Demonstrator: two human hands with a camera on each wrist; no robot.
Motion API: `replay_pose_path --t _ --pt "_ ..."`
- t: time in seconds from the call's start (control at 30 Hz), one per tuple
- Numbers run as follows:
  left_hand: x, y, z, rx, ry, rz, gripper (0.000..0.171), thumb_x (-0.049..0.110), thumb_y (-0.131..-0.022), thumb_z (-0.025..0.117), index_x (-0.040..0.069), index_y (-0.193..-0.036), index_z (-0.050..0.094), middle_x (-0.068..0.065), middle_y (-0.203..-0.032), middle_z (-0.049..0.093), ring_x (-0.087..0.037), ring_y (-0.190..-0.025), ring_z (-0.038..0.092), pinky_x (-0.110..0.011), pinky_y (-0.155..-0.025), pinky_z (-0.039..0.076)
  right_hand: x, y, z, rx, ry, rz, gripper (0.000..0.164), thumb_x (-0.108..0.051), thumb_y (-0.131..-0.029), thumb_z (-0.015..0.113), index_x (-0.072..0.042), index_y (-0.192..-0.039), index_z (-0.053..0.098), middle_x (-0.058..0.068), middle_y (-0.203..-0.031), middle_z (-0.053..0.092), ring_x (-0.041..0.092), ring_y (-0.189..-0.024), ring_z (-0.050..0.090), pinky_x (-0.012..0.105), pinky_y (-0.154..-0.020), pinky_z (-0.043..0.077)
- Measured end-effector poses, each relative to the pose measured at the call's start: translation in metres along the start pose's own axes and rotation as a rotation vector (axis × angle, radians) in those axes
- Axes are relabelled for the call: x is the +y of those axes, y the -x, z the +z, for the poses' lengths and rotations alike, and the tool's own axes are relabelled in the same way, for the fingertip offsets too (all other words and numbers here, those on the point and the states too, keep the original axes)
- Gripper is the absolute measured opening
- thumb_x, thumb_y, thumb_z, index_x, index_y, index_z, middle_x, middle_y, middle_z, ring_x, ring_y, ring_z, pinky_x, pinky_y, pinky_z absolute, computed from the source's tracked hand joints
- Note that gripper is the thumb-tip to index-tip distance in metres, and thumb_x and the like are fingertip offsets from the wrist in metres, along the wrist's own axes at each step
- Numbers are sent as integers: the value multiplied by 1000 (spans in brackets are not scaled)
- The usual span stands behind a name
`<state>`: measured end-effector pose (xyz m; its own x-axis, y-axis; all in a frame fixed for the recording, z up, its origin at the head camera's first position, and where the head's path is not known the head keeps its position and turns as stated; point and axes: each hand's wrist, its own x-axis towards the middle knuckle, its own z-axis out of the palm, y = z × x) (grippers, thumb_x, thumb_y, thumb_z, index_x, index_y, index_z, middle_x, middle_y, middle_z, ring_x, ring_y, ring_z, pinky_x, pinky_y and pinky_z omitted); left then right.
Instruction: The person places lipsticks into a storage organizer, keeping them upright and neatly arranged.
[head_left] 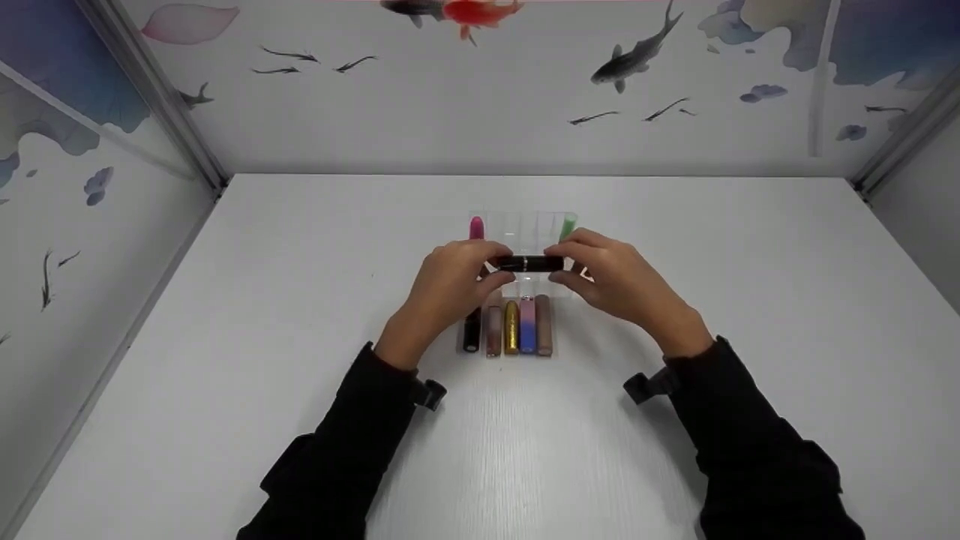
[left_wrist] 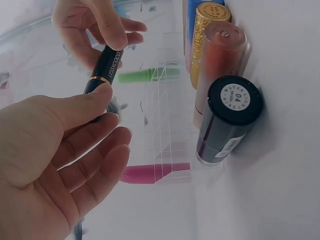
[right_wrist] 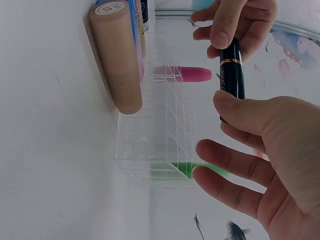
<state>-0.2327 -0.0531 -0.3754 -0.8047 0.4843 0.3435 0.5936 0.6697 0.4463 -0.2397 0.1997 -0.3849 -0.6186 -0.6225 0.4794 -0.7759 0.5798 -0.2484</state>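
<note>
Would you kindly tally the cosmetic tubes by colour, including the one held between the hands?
Held black tube and front black tube: 2
Hot-pink tube: 1
Green tube: 1
Reddish-brown tube: 1
Gold tube: 1
Pink-and-blue tube: 1
Beige tube: 1
Total: 8

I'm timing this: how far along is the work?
Looks done: the pink tube and green tube sit in the far row of the clear organizer, with five tubes lined up at its near side. In hand: the left hand and right hand hold a black tube. Likely left: setting that down, perhaps among the see-through slots between pink and green.
</note>
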Motion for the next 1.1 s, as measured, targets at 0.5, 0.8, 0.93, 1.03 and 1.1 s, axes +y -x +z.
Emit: replay_pose_path --t 0.5,0.8,0.93,1.03,1.1 --pt "0 1 -3 -3 22 -54 28 22 -93 77 7 -116 71 -4 -108 75 -20 -90 72 -32 -79 55 3 1 3 20 -4 63 27 -12 -90 78 -4 -114 69 6 -100 67 18 -82 68 29 -69 58" --pt "0 0 -3 -17 18 -76 24 23 -94 76 8 -112 74 -3 -104 74 -18 -88 71 -31 -76 55 4 1 4 32 -54 45 26 -12 -93 74 -2 -116 65 7 -99 66 18 -85 69 31 -70 58" --pt "0 0 -2 -49 -1 -87 24 25 -95 74 8 -111 74 -3 -103 74 -17 -87 69 -30 -75 54 4 0 3 30 -100 51 25 -13 -96 71 -3 -118 64 7 -102 66 18 -88 70 30 -72 58" --pt "0 0 -3 -61 -4 -89 24 26 -95 74 8 -111 75 -3 -102 73 -16 -86 68 -30 -74 54 4 -1 3 28 -127 43 24 -13 -97 69 -2 -118 63 8 -103 66 19 -90 69 30 -74 58" --pt "0 0 -3 -64 0 -87 23 26 -95 74 8 -110 75 -2 -100 73 -16 -85 68 -30 -73 53 4 -1 3 27 -132 44 24 -14 -98 68 -1 -118 63 8 -104 66 20 -91 69 31 -74 58"
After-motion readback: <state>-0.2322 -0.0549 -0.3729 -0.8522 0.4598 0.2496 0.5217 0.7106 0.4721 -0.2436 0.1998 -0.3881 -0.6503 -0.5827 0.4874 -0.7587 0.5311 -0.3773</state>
